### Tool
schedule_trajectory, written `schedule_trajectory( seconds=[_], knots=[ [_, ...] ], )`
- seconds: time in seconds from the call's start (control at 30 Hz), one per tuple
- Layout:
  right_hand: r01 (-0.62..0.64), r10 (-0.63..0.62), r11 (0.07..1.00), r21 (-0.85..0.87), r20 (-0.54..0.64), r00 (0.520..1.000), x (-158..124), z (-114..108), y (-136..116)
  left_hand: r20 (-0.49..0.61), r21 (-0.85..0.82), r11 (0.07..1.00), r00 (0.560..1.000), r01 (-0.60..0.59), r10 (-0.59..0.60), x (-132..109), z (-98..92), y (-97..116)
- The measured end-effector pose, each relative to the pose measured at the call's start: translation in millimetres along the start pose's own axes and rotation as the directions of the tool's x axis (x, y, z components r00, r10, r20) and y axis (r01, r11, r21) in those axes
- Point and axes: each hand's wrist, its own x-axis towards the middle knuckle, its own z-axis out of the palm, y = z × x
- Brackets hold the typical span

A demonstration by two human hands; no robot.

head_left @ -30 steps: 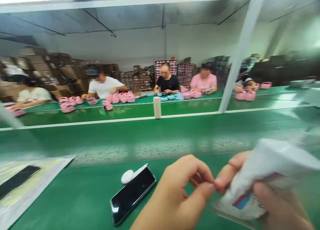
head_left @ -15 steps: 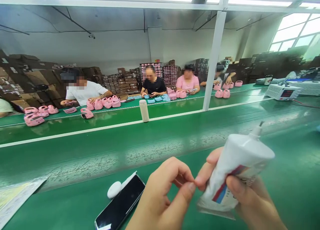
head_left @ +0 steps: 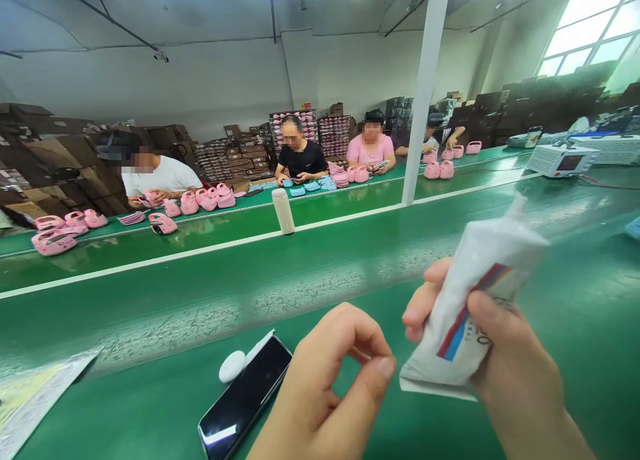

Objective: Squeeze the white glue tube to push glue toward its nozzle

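Note:
My right hand (head_left: 500, 340) is wrapped round a white squeeze tube (head_left: 465, 320) of glue or paste with a red and blue stripe, its nozzle tilted up and away. Beside it, my left hand (head_left: 340, 380) is closed in a pinch, thumb tip against the fingers; anything held there is too small or hidden to make out. The two hands are apart. Just left of my left hand lies a black phone (head_left: 245, 400) on the green work surface (head_left: 150, 407), with a round white object (head_left: 233, 367) against its edge.
A plastic-covered sheet (head_left: 40, 393) lies at the left. Across the belt stand a cream bottle (head_left: 283, 211), a white post (head_left: 425, 93) and a white box with a display (head_left: 563, 159). Several people work at the far side among pink bags (head_left: 55, 241) and light blue pieces (head_left: 313, 187).
My right hand has risen with the tube and drawn away from my left hand; their fingertips touched before. My left hand keeps its pinch. The view has tipped slightly downward.

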Motion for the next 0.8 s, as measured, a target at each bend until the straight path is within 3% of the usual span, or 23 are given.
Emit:
schedule_trajectory(
  seconds=[0.2,0.5,0.8],
  knots=[
    [-0.182,0.15,0.957,0.227,0.152,0.977,11.9,-10.2,2.7,-0.168,-0.108,0.989,0.982,-0.101,0.081,6.7,5.5,-4.9],
    [-0.249,0.19,0.913,0.324,0.205,0.96,8.7,-3.4,6.6,-0.123,-0.085,0.992,0.989,-0.091,0.08,7.1,9.1,-2.1],
    [-0.268,0.207,0.917,0.297,0.222,0.953,10.1,-4.8,10.3,-0.185,-0.123,0.985,0.978,-0.119,0.095,8.0,11.2,-4.4]
  ],
)
